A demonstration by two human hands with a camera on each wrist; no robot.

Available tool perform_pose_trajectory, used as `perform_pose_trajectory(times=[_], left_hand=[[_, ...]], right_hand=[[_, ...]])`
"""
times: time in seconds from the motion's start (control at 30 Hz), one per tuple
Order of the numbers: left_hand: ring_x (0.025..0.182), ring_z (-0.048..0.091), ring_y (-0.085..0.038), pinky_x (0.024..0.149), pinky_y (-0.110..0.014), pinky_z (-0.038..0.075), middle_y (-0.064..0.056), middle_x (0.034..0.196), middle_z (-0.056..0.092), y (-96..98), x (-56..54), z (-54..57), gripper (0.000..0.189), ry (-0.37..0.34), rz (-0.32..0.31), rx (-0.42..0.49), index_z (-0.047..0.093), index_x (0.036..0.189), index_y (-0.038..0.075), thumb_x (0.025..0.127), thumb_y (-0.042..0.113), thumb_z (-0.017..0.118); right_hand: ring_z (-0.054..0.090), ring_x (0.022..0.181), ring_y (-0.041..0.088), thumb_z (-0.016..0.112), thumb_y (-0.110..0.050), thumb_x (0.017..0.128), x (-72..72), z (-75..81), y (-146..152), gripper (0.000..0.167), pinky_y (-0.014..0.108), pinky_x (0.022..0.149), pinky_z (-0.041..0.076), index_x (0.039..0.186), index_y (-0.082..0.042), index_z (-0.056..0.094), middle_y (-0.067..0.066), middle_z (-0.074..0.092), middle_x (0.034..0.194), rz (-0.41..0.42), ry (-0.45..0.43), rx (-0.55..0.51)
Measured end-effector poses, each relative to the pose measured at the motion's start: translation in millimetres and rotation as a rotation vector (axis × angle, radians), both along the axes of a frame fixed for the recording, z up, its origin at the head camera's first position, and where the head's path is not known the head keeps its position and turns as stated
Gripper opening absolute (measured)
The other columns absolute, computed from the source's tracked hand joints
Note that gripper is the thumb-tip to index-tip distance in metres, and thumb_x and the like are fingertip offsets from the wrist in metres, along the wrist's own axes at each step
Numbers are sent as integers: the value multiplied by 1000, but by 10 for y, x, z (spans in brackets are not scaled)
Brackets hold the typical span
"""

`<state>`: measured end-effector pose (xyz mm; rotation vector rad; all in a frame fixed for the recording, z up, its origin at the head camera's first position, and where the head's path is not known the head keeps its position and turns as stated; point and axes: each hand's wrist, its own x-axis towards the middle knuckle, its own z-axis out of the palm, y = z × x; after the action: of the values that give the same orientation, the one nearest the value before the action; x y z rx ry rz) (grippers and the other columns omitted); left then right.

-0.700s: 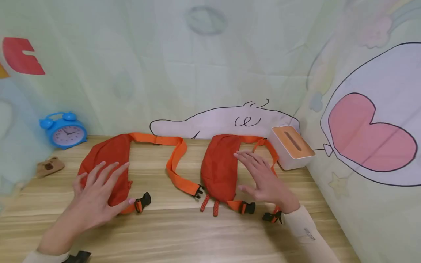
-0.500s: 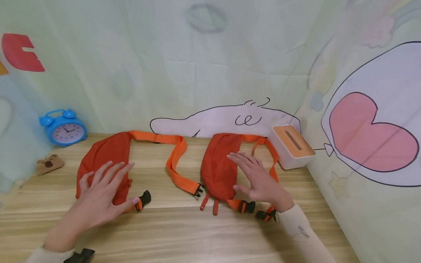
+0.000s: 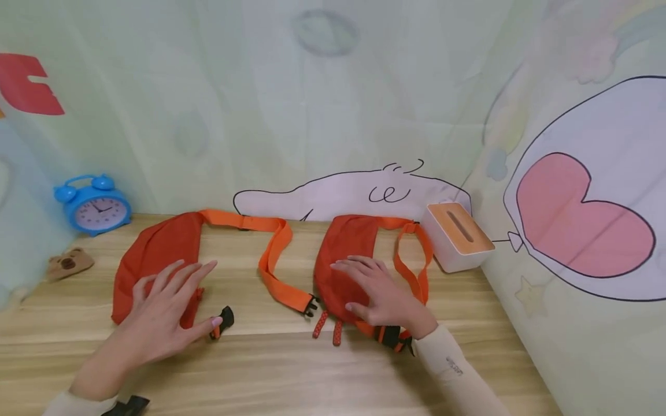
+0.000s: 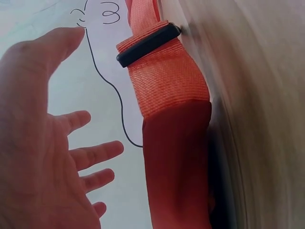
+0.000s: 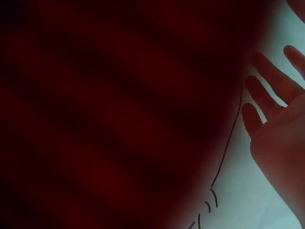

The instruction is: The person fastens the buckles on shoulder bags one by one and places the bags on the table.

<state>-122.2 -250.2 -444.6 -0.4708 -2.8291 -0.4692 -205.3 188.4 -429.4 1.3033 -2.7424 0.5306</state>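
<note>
Two red waist bags lie on the table. Over the lower part of the left waist bag (image 3: 161,248) hovers my left hand (image 3: 156,318), fingers spread, its thumb near a black buckle (image 3: 225,319). In the left wrist view, a gap separates this hand (image 4: 43,133) from the bag's orange strap (image 4: 167,76). My right hand (image 3: 387,297) is above the right waist bag (image 3: 343,242), fingers extended; contact cannot be told. Its wrist hides part of the right strap (image 3: 400,248), near a black buckle (image 3: 387,336). Blurred red fabric (image 5: 105,114) fills much of the right wrist view.
A blue alarm clock (image 3: 99,211) and a brown bear-faced item (image 3: 70,264) sit at the left. A white tissue box (image 3: 458,237) with a wooden lid stands back right. Between the bags lies the left bag's strap (image 3: 273,254). Printed cloth walls (image 3: 260,115) bound the table.
My right hand has moved left and slightly down over the right waist bag. The loose buckle end of that bag's strap has shifted left too. My left hand has barely moved.
</note>
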Motion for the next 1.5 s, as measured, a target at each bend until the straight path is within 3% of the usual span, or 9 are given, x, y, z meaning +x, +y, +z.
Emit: perform_pose_trajectory(times=[0.17, 0.4, 0.63, 0.87, 1.13, 1.5], left_hand=[[150, 30, -50, 105, -77, 24, -19, 160, 48, -14, 41, 17, 104, -47, 6, -20, 30, 170, 25, 86, 64, 80], [150, 32, -50, 105, -76, 25, -17, 160, 50, -26, 53, 8, 105, -57, -2, 3, 30, 170, 26, 86, 65, 80], [150, 34, -50, 107, -76, 28, -19, 159, 51, 9, 68, -4, 104, -104, -10, 20, 29, 170, 26, 87, 66, 79], [147, 39, -48, 109, -74, 32, -20, 158, 53, 42, 69, 15, 105, -133, -5, 2, 27, 171, 27, 88, 69, 76], [143, 45, -45, 108, -70, 35, -18, 153, 57, 64, 56, -7, 104, -132, -26, 1, 30, 170, 24, 88, 65, 79], [140, 48, -44, 107, -68, 36, -17, 153, 58, 90, 65, -33, 102, -122, -39, 16, 32, 169, 23, 89, 64, 79]], right_hand=[[41, 155, 33, 75, -27, 93, 56, -67, -112, 74, 64, 124, 34, 161, -19, 46, 3, 52, 164, 28, -44, 28], [41, 156, 31, 71, -31, 95, 28, -112, -218, 69, 62, 126, 33, 160, -20, 48, -1, 54, 163, 49, -63, 57], [40, 156, 30, 71, -28, 95, 20, -141, -315, 69, 60, 124, 33, 159, -19, 48, -3, 54, 162, 82, -100, 55], [42, 154, 29, 75, -20, 95, -8, -136, -445, 61, 57, 124, 33, 153, -18, 56, -5, 59, 157, 116, -81, 58], [44, 153, 32, 76, -7, 93, -29, -169, -543, 57, 56, 123, 33, 147, -19, 61, -6, 64, 151, 127, -96, 65], [44, 154, 31, 79, -12, 97, -43, -222, -627, 41, 54, 120, 35, 136, -21, 71, -7, 72, 140, 111, -92, 90]])
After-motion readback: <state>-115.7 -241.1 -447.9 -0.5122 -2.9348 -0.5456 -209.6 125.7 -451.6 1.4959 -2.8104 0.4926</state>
